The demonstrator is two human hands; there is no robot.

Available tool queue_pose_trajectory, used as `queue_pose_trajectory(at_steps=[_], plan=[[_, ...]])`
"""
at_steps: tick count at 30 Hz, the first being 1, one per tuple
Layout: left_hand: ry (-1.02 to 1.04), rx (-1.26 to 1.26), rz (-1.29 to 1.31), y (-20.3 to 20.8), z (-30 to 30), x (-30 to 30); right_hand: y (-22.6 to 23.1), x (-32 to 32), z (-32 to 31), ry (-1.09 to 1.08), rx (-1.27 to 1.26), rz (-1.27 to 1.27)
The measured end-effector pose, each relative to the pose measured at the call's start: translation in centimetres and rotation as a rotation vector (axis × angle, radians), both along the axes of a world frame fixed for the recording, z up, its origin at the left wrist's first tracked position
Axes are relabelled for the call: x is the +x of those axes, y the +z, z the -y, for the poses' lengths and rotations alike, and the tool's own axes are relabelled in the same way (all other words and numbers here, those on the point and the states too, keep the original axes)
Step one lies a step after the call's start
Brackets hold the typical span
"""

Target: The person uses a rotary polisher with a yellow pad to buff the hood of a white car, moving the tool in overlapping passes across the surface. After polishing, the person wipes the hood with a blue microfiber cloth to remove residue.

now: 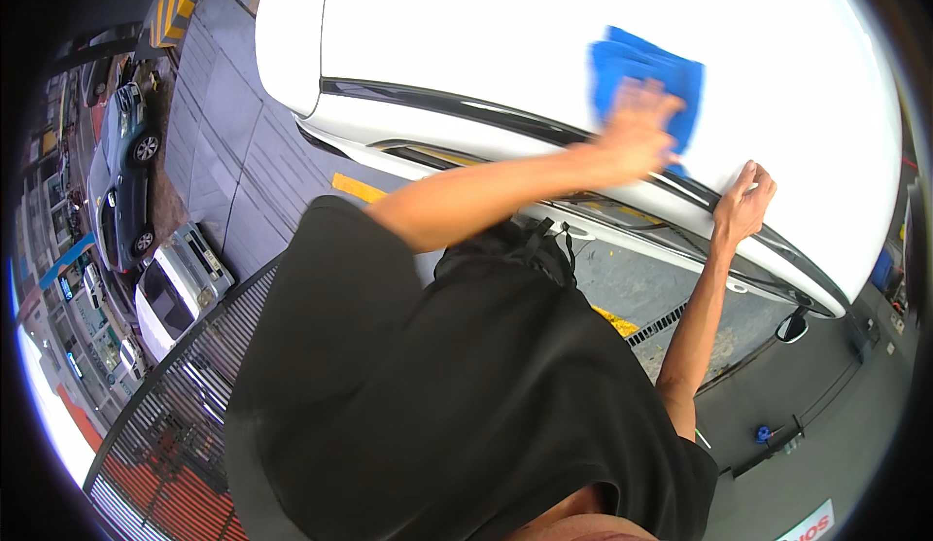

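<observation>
A white car's roof (466,26) fills the upper part of the head view, with a dark trim strip (437,100) along its near side. My left hand (637,138) holds a folded blue cloth (607,60) pressed against the roof, just past the strip. Motion blurs its fingers, which look spread over the cloth. Farther right, my right hand (743,201) rests on the roof's near edge beside the strip. Its fingers are slightly bent, with nothing seen in them.
My body in a black top stands close to the car's side, near its door mirror (792,326). At left are a slatted railing (185,376), a dark parked car (121,176) and a silver vehicle (180,288). A yellow-and-black block (172,13) stands at upper left.
</observation>
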State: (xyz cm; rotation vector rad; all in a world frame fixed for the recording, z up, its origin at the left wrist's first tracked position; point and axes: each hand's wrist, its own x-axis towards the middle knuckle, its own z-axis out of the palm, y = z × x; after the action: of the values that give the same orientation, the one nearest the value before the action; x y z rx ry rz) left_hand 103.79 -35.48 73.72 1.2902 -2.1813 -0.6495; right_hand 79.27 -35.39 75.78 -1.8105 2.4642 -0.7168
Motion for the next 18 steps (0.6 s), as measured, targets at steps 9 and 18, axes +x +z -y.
queue_pose_trajectory(at_steps=[9, 18], plan=[[0.11, -0.195, -0.069, -2.0, -0.3, 8.4, -0.5, -1.3, 0.0, 0.059, 0.022, -0.006], [1.114, 0.131, 0.253, -8.0, -5.1, 45.6, 0.5, -0.3, -0.1, 0.048, 0.056, 0.008]])
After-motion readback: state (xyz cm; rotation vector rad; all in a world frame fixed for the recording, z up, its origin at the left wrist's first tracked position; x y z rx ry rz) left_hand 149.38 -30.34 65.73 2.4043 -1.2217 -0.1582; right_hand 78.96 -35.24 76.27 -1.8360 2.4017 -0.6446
